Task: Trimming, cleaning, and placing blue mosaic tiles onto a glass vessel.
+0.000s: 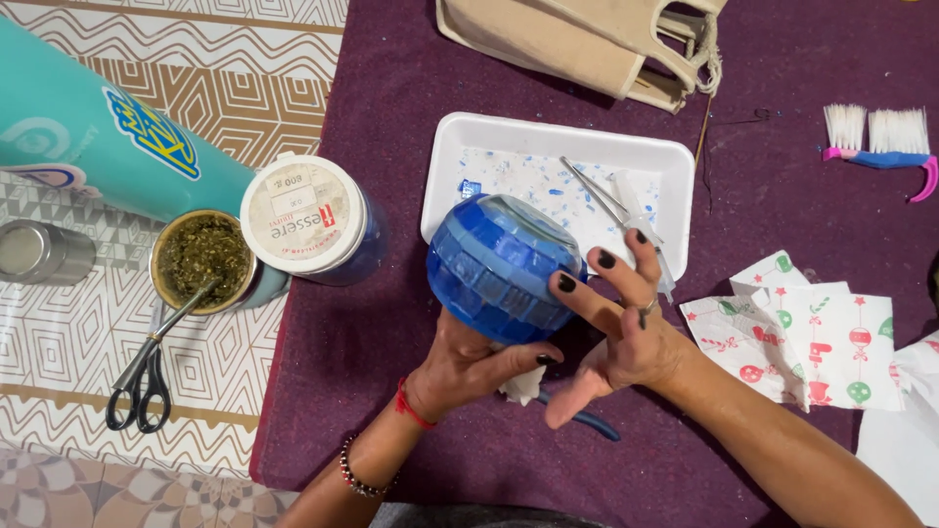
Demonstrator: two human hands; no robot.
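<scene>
Head view, looking down on a purple cloth (782,59). The left hand (469,367) cupped the blue mosaic bowl (499,269) from below, thumb stretched along its lower edge and palm under its base, so that the bowl sat above and slightly left of the grip, lifted off the cloth and tilted with its mouth toward the white tray (558,137). A scrap of white tissue (521,388) showed under the thumb, pressed between palm and bowl. The right hand (621,337) was unclenched, fingers spread; two dark-nailed fingertips (567,285) rested on the bowl's right flank, the others splayed free over the tray's near rim, grasping nothing. The tray lay just behind the bowl and held blue chips, metal tweezers (597,194) and a clear syringe-like applicator. A blue-handled tool (587,420) lay on the cloth below the right hand, partly hidden. Left of the bowl stood a jar with a white lid (303,217); farther left, off the cloth, a cup of green herb (203,256), scissors (142,381) and a teal flask (108,127). Printed napkins (822,337) lay to the right, a brush (880,137) well beyond them, and a canvas bag (587,39) at the top.
</scene>
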